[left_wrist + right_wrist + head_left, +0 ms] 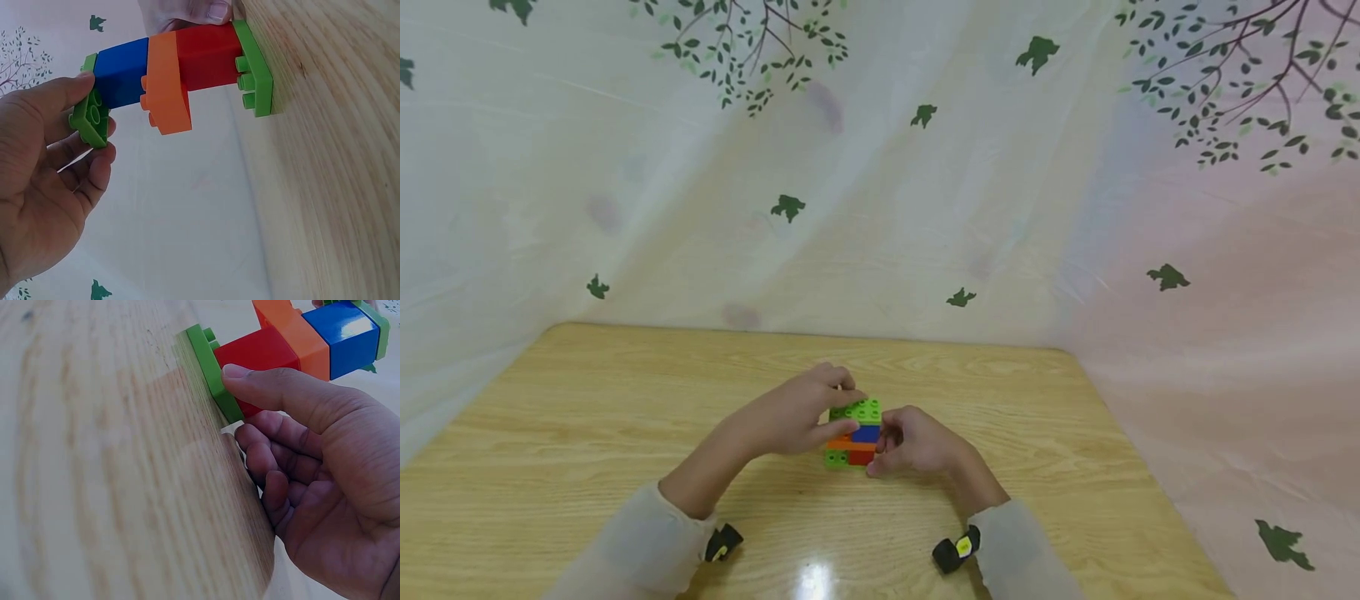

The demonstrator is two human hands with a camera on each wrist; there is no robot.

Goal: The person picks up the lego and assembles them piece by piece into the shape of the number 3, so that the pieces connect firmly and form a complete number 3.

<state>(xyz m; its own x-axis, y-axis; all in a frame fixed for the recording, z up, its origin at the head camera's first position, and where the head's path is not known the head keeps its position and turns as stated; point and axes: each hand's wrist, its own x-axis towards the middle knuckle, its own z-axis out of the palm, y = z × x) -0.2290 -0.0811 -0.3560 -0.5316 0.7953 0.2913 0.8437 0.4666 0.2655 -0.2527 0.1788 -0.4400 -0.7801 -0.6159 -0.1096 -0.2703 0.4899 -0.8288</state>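
A stack of toy building bricks stands upright on the table. From the bottom it has a green plate [257,69], a red brick [209,56], an orange plate [165,75], a blue brick [122,72] and a top green plate [867,410]. The orange and green plates jut out past the narrower bricks. My left hand [797,412] pinches the overhanging end of the top green plate between thumb and fingers. Low on the other side, my right hand [921,442] grips the red brick, its thumb just above the bottom plate; the far fingertips are partly hidden.
The wooden table [625,400] stretches around the stack, its far edge meeting a pale curtain [865,267] printed with leaves. Each wrist wears a black strap device, such as the right one [955,550].
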